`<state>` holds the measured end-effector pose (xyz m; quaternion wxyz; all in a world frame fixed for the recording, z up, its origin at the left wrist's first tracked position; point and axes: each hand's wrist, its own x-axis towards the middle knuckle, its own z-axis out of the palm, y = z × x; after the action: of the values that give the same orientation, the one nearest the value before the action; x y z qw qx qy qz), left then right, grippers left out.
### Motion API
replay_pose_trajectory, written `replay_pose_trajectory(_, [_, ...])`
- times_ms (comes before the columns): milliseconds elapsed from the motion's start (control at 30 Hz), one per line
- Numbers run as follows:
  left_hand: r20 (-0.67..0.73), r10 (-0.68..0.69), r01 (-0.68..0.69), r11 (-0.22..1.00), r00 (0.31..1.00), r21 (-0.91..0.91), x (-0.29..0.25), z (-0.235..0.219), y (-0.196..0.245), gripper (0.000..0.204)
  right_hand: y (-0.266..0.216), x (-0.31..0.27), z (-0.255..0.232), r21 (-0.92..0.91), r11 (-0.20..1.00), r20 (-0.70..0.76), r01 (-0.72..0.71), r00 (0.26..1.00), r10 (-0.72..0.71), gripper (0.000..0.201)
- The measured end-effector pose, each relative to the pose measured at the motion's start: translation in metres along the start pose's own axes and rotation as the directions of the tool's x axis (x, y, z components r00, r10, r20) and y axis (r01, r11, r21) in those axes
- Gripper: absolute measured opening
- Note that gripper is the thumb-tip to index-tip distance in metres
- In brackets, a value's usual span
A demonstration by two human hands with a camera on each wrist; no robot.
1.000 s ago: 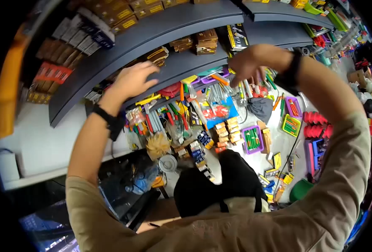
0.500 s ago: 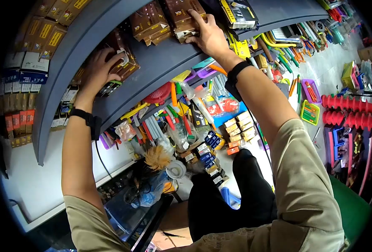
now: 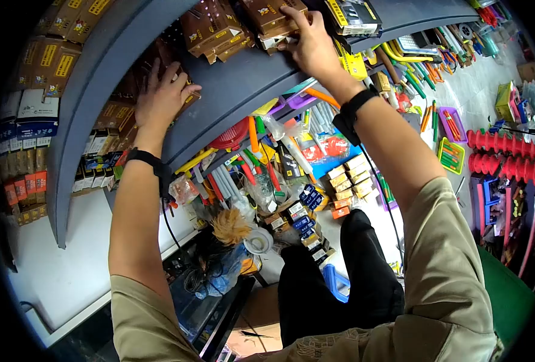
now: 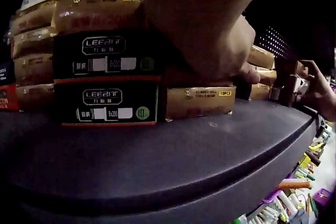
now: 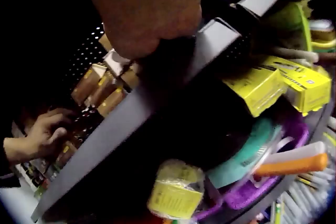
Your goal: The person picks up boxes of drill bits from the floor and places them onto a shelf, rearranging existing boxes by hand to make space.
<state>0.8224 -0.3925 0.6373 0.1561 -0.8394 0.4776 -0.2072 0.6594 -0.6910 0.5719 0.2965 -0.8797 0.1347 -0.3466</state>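
In the head view my left hand (image 3: 160, 99) rests with fingers spread over brown cardboard boxes (image 3: 113, 111) on the grey shelf. The left wrist view has its thumb extended above a brown box (image 4: 199, 100), beside two stacked black boxes (image 4: 107, 101) with white lettering. My right hand (image 3: 317, 51) grips the front end of a brown box (image 3: 272, 13) farther right on that shelf, fingers over its top and thumb low at its end. Between the hands stands another stack of brown boxes (image 3: 213, 30). My right fingertips are hidden in the right wrist view.
The grey shelf edge (image 3: 237, 105) runs below both hands. A black-and-white box (image 3: 355, 18) and yellow boxes (image 5: 254, 90) lie right of my right hand. Tubes, a red basket (image 3: 228, 134) and small boxes (image 3: 352, 181) crowd the lower level. A cable hangs from each wrist.
Both hands have gone from the air before the shelf onto the boxes. Over the last half second my left hand has shifted right, its fingers straighter; my right hand stays at its box.
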Motion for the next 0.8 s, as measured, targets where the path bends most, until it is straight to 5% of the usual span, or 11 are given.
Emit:
replay_pose_trajectory(67, [-0.049, 0.016, -0.016, 1.0, 0.999, -0.001, 0.001, 0.002, 0.002, 0.045, -0.019, 0.0, 0.015, 0.025, 1.0, -0.058, -0.002, 0.998, 0.003, 0.103])
replay_pose_trajectory(133, [-0.247, -0.027, 0.057, 0.992, 0.969, 0.114, -0.009, -0.01, 0.022, 0.045, -0.038, -0.001, 0.023, -0.008, 1.0, -0.117, -0.025, 0.993, 0.024, 0.106])
replay_pose_trajectory(167, [-0.141, 0.009, 0.008, 0.992, 0.99, 0.125, -0.019, 0.003, 0.026, 0.047, -0.038, 0.003, 0.029, -0.005, 1.0, -0.126, -0.026, 0.992, 0.026, 0.106])
replay_pose_trajectory(233, [-0.268, 0.273, -0.285, 0.959, 0.924, -0.007, -0.04, 0.044, 0.027, 0.048, -0.034, 0.001, 0.043, -0.166, 0.982, -0.174, -0.087, 0.983, 0.058, 0.114])
replay_pose_trajectory(300, [-0.283, 0.239, -0.261, 0.964, 0.929, -0.043, -0.033, 0.044, 0.025, 0.043, -0.033, 0.004, 0.04, -0.152, 0.979, -0.142, -0.134, 0.983, 0.112, 0.107])
replay_pose_trajectory(500, [-0.317, 0.159, -0.184, 0.982, 0.935, -0.051, -0.036, 0.049, 0.021, 0.027, -0.042, -0.028, 0.014, -0.045, 0.999, -0.252, 0.03, 0.967, -0.04, 0.1])
replay_pose_trajectory(633, [-0.343, 0.174, -0.198, 0.979, 0.923, -0.038, -0.034, 0.049, 0.022, 0.027, -0.062, -0.101, 0.0, -0.025, 0.992, -0.18, -0.126, 0.976, 0.119, 0.104])
replay_pose_trajectory(733, [-0.32, 0.169, -0.19, 0.981, 0.932, -0.037, -0.037, 0.05, 0.022, 0.027, -0.076, -0.102, -0.022, 0.024, 0.989, -0.141, -0.148, 0.979, 0.15, 0.114])
replay_pose_trajectory(800, [-0.329, 0.154, -0.176, 0.983, 0.932, -0.04, -0.035, 0.05, 0.022, 0.026, -0.074, -0.095, -0.044, 0.344, 0.932, -0.085, -0.115, 0.985, 0.153, 0.123])
